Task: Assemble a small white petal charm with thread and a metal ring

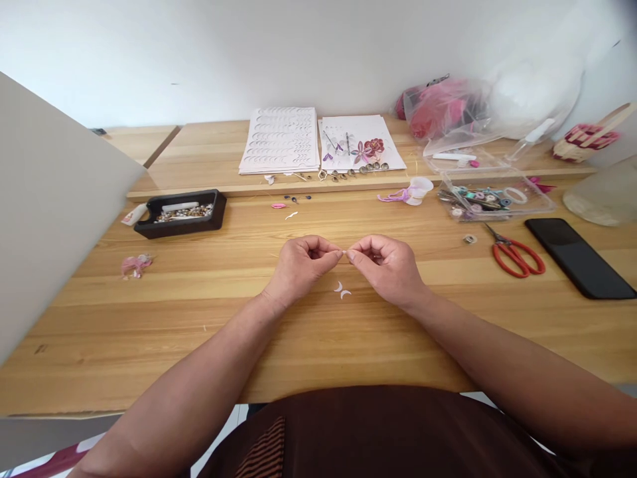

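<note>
Over the middle of the table, my left hand (306, 269) is closed in a pinch, thumb against forefinger. My right hand (391, 269) pinches the same way, its fingertips almost meeting the left ones. Between the two pinches a tiny pale piece (344, 252) just shows; the fingers hide most of it and I cannot tell its shape. Two white crescent cutouts (345, 294) lie on the wood right below my hands. Beyond my left hand are a small white wavy cutout (291, 215) and a pink piece (278, 206).
A black tray of beads (179, 229) stands left. At right are red-handled scissors (517, 257), a black phone (580, 257), a thread spool (469, 239) and a clear box of spools (497, 199). Printed sheets (281, 139) lie on the raised back ledge (209, 153).
</note>
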Available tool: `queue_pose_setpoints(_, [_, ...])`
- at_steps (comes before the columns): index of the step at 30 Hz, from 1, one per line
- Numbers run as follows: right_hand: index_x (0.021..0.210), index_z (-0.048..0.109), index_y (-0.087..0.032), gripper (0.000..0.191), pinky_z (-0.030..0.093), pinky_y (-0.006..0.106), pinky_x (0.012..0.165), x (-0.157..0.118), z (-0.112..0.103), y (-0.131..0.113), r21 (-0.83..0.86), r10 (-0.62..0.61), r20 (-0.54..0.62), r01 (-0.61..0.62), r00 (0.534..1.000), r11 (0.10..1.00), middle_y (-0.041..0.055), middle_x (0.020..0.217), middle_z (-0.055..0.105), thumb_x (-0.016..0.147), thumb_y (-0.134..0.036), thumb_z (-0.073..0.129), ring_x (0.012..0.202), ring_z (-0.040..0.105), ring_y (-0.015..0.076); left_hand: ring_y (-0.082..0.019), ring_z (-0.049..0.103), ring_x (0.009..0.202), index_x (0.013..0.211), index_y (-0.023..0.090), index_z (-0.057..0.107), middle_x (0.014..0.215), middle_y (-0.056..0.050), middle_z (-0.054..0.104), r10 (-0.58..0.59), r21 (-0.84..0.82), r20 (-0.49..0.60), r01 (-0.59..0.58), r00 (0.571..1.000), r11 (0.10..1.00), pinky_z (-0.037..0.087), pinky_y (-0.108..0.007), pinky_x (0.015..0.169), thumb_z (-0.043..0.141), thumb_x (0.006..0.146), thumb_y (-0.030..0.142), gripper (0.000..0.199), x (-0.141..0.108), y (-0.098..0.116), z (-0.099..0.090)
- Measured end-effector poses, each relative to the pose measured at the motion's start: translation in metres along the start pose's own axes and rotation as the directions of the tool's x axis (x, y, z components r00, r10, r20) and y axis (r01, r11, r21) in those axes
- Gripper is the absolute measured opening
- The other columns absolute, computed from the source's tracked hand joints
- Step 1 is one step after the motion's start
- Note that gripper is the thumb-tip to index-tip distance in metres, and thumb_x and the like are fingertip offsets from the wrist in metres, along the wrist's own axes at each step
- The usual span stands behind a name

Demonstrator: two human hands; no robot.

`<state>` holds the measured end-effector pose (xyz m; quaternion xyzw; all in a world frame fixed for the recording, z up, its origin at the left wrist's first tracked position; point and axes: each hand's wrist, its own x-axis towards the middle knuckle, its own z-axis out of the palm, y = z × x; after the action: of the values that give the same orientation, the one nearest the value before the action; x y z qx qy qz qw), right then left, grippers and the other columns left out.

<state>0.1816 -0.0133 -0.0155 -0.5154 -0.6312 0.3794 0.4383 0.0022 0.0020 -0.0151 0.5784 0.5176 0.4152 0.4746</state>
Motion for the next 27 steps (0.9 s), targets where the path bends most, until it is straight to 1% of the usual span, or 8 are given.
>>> queue_pose_setpoints(3, [0.085, 0.069, -0.018, 0.019, 0.042, 0.027, 0.058, 0.003, -0.003, 0.006, -0.052, -0.067, -0.020, 0.066, 0.998, 0.997, 0.0021, 0.076, 0.069, 0.088, -0.036, 0.066, 0.062, 0.055, 0.0131, -0.009, 0.048, 0.054, 0.071, 0.016, 0.073, 0.063, -0.001, 0.066, 0.024, -0.029, -0.142, -0.028, 0.990, 0.999, 0.037, -0.023, 0.051, 0.079, 0.071, 0.037, 0.021, 0.005, 0.002, -0.008])
queue_pose_setpoints(5, [0.086, 0.070, -0.018, 0.021, 0.042, 0.027, 0.059, 0.006, -0.007, 0.011, -0.094, -0.100, -0.045, 0.096, 0.994, 0.991, 0.0021, 0.075, 0.068, 0.089, -0.038, 0.066, 0.062, 0.054, 0.0132, -0.009, 0.048, 0.055, 0.073, 0.016, 0.073, 0.064, -0.001, 0.065, 0.048, -0.068, -0.270, -0.069, 0.962, 0.995, 0.037, -0.023, 0.052, 0.078, 0.072, 0.036, 0.021, 0.011, 0.003, -0.014])
queue_pose_setpoints(9, [0.084, 0.071, -0.017, 0.025, 0.042, 0.028, 0.060, 0.011, -0.012, 0.019, -0.167, -0.132, -0.054, 0.121, 0.990, 0.978, 0.0031, 0.073, 0.068, 0.092, -0.039, 0.062, 0.062, 0.055, 0.0143, -0.010, 0.051, 0.061, 0.073, 0.016, 0.072, 0.070, -0.001, 0.067, 0.125, -0.142, -0.463, -0.212, 0.877, 0.967, 0.041, -0.023, 0.057, 0.078, 0.072, 0.033, 0.018, 0.023, 0.000, -0.026])
queue_pose_setpoints(13, [0.098, 0.074, -0.017, 0.024, 0.045, 0.030, 0.063, 0.012, -0.011, 0.022, -0.228, -0.118, -0.029, 0.108, 0.993, 0.968, 0.0066, 0.086, 0.075, 0.093, -0.035, 0.059, 0.068, 0.062, 0.0170, -0.010, 0.052, 0.060, 0.075, 0.016, 0.073, 0.071, -0.002, 0.068, 0.157, -0.112, -0.590, -0.273, 0.792, 0.956, 0.043, -0.023, 0.057, 0.076, 0.072, 0.032, 0.017, 0.032, -0.004, -0.036])
queue_pose_setpoints(17, [0.095, 0.076, -0.021, 0.016, 0.046, 0.034, 0.071, 0.014, -0.002, 0.010, -0.406, -0.197, 0.114, 0.227, 0.974, 0.885, 0.0065, 0.090, 0.076, 0.088, -0.028, 0.064, 0.076, 0.064, 0.0203, -0.010, 0.054, 0.060, 0.075, 0.016, 0.070, 0.070, -0.001, 0.068, 0.150, -0.120, -0.682, -0.311, 0.716, 0.943, 0.045, -0.022, 0.060, 0.074, 0.074, 0.032, 0.016, 0.039, -0.005, -0.045])
queue_pose_setpoints(20, [0.087, 0.075, -0.023, 0.009, 0.046, 0.037, 0.083, 0.021, 0.014, -0.007, -0.452, -0.251, 0.291, 0.364, 0.923, 0.814, 0.0048, 0.089, 0.077, 0.085, -0.024, 0.067, 0.087, 0.065, 0.0228, -0.009, 0.054, 0.060, 0.075, 0.016, 0.070, 0.071, -0.001, 0.069, 0.124, -0.133, -0.695, -0.295, 0.708, 0.946, 0.045, -0.022, 0.059, 0.072, 0.074, 0.032, 0.016, 0.042, -0.007, -0.050])
queue_pose_setpoints(22, [0.086, 0.074, -0.022, 0.007, 0.045, 0.039, 0.085, 0.030, 0.033, -0.017, -0.475, -0.234, 0.368, 0.399, 0.900, 0.785, 0.0049, 0.089, 0.077, 0.085, -0.023, 0.068, 0.088, 0.063, 0.0239, -0.009, 0.055, 0.060, 0.075, 0.016, 0.070, 0.072, -0.001, 0.070, 0.131, -0.128, -0.697, -0.301, 0.705, 0.945, 0.045, -0.022, 0.060, 0.073, 0.074, 0.032, 0.015, 0.043, -0.007, -0.051])
queue_pose_setpoints(27, [0.084, 0.074, -0.019, 0.010, 0.045, 0.038, 0.079, 0.051, 0.086, -0.027, -0.557, -0.105, 0.380, 0.318, 0.919, 0.767, 0.0103, 0.089, 0.074, 0.081, -0.029, 0.073, 0.087, 0.061, 0.0265, -0.010, 0.058, 0.062, 0.075, 0.017, 0.071, 0.072, -0.001, 0.071, 0.141, -0.122, -0.709, -0.317, 0.691, 0.940, 0.046, -0.022, 0.060, 0.072, 0.075, 0.030, 0.013, 0.044, -0.007, -0.053])
